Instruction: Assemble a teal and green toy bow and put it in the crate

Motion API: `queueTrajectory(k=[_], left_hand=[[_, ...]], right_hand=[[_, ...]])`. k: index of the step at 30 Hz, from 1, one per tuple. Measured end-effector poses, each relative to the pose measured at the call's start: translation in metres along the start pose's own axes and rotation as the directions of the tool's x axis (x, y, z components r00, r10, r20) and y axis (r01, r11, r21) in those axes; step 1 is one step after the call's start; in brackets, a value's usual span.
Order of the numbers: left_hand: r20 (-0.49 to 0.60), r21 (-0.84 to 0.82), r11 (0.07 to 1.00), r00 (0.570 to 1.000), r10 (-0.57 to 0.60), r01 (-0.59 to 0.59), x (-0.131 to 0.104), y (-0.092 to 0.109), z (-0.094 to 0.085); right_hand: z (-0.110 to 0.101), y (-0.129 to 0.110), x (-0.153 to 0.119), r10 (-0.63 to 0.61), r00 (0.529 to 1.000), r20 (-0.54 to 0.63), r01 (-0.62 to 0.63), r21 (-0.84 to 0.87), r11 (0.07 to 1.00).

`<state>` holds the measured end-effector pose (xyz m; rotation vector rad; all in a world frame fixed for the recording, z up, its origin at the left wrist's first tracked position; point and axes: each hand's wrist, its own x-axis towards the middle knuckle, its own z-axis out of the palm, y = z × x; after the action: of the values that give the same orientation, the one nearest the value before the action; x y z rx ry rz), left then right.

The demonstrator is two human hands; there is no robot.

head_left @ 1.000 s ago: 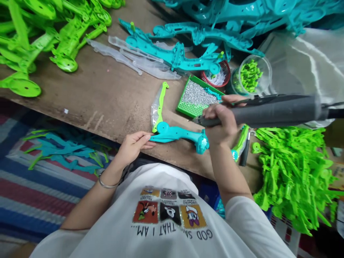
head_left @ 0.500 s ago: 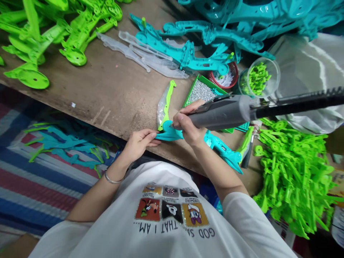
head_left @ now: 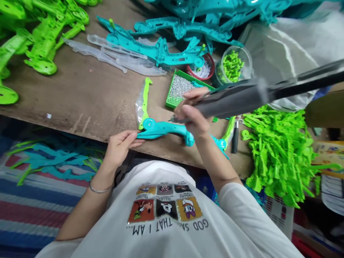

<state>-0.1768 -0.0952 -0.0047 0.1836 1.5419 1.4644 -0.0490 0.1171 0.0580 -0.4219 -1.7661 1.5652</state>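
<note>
Right hand is closed around the front of a grey electric screwdriver, bit tip angled down just above the teal toy part, apparently so a screw can be driven. Left hand pinches the part's near end between fingertips and thumb, likely steadying it flat at the near edge of the wooden workbench. Within reach behind sit a green tray of screws, a clear cup of green pegs and a heap of green parts.
</note>
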Motion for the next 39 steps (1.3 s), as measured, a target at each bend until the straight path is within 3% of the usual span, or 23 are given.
queueTrajectory(k=[4,6,8,10,12,13,15,17,20,22,24,26,30,35,39], left_hand=[[-0.061,0.057,0.998,0.997,0.040,-0.037,-0.003,-0.002,-0.018],[-0.075,0.114,0.992,0.995,0.067,-0.058,-0.004,-0.004,-0.027],[-0.087,0.290,0.951,0.987,0.135,-0.104,-0.007,-0.003,-0.034],[-0.085,0.599,0.773,0.944,0.320,-0.209,-0.011,0.006,-0.036],[-0.005,0.837,0.459,0.834,0.551,-0.298,-0.013,0.022,-0.030],[0.058,0.886,0.324,0.772,0.633,-0.333,-0.012,0.033,-0.023],[0.195,0.882,0.171,0.670,0.716,-0.439,-0.001,0.054,0.001],[0.397,0.795,0.066,0.600,0.695,-0.603,0.023,0.073,0.038],[0.609,0.651,-0.051,0.482,0.630,-0.757,0.079,0.093,0.105],[0.696,0.604,-0.117,0.451,0.559,-0.788,0.121,0.100,0.149],[0.743,0.607,-0.187,0.469,0.477,-0.772,0.156,0.103,0.185],[0.773,0.613,-0.273,0.490,0.404,-0.742,0.182,0.102,0.208],[0.807,0.586,-0.373,0.476,0.350,-0.719,0.204,0.094,0.222],[0.792,0.590,-0.323,0.451,0.413,-0.740,0.214,0.085,0.216],[0.807,0.547,-0.312,0.390,0.445,-0.777,0.222,0.082,0.209]], right_hand=[[-0.058,-0.028,-0.010,-0.070,0.951,-0.302,0.077,0.014,0.997],[-0.084,-0.027,-0.016,-0.084,0.892,-0.444,0.066,-0.057,0.996],[-0.105,-0.020,-0.021,-0.099,0.835,-0.542,0.049,-0.107,0.993],[-0.120,-0.013,-0.024,-0.094,0.811,-0.577,0.028,-0.123,0.992],[-0.128,-0.011,-0.025,-0.082,0.817,-0.570,0.011,-0.126,0.992],[-0.130,-0.012,-0.025,-0.076,0.823,-0.563,0.006,-0.124,0.992],[-0.134,-0.015,-0.024,-0.062,0.831,-0.553,0.002,-0.109,0.994],[-0.137,-0.017,-0.023,-0.031,0.835,-0.549,-0.012,-0.075,0.997],[-0.142,-0.015,-0.022,0.019,0.847,-0.531,-0.037,-0.024,0.999],[-0.146,-0.012,-0.021,0.023,0.860,-0.509,-0.033,-0.011,0.999],[-0.149,-0.008,-0.018,-0.001,0.867,-0.499,-0.008,-0.014,1.000],[-0.152,-0.004,-0.013,-0.040,0.865,-0.501,0.030,-0.027,0.999],[-0.156,0.007,0.001,-0.100,0.848,-0.520,0.083,-0.056,0.995],[-0.155,0.023,0.014,-0.096,0.835,-0.542,0.029,-0.131,0.991],[-0.153,0.030,0.016,-0.077,0.811,-0.581,-0.012,-0.149,0.989]])
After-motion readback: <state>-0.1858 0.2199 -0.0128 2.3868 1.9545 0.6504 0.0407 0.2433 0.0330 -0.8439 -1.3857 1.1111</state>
